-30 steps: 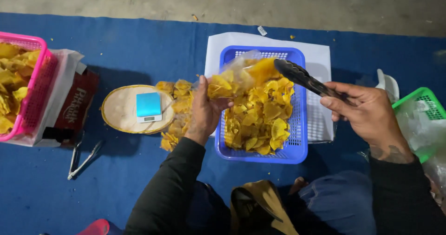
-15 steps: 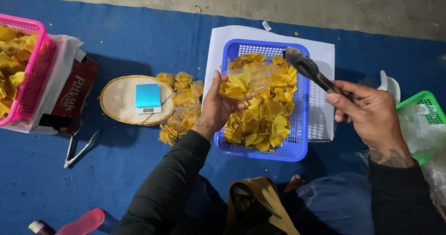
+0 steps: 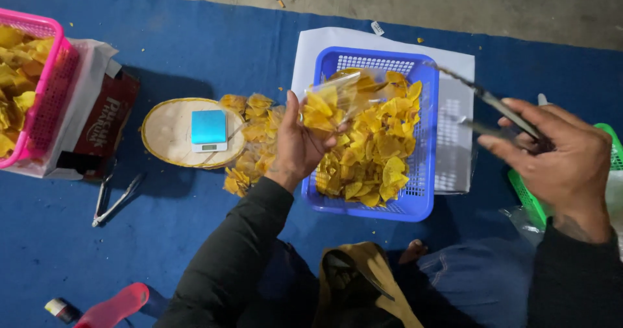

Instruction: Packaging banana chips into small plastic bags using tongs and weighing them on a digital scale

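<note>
My left hand [image 3: 297, 145] grips a clear plastic bag [image 3: 331, 101] partly filled with yellow chips, held over the left side of a blue basket [image 3: 425, 143] that holds a heap of the same chips [image 3: 376, 153]. My right hand [image 3: 557, 156] holds dark metal tongs [image 3: 490, 101] above the basket's right rim, with their tips pointing up and left. A small blue digital scale [image 3: 208, 131] sits on a round woven tray [image 3: 165, 133] to the left of my left hand.
Filled chip bags [image 3: 250, 140] lie between the tray and the blue basket. A pink basket [image 3: 45, 101] of chips stands far left on a white bag. Spare tongs [image 3: 113, 201] lie on the blue mat. A green basket [image 3: 529, 198] sits at right.
My right hand has pulled the tongs away from the bag, to the right and upward. My left hand has kept hold of the bag, tilting it slightly.
</note>
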